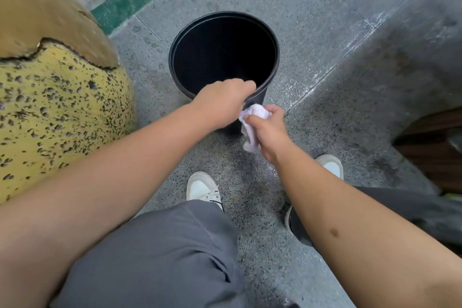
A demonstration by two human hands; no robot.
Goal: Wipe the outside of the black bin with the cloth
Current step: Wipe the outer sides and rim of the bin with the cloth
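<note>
From the head view, we saw the round black plastic bin [223,52] standing upright and empty on the speckled grey stone floor [312,32], just ahead of both hands. The left hand [223,102] was clamped over the bin's near rim, fingers curled inside the lip. The right hand [268,130] was closed around a bunched white cloth [252,120], which was pressed against the bin's outer wall just below and to the right of the left hand.

We judged the bin light and thin-walled, likely to slide or tip on the smooth floor, so the rim seemed the sensible place to steady it. The cloth looked soft and limp, best kept wadded in the palm. A pitted yellow boulder [57,107] sat well to the left of the left hand.
</note>
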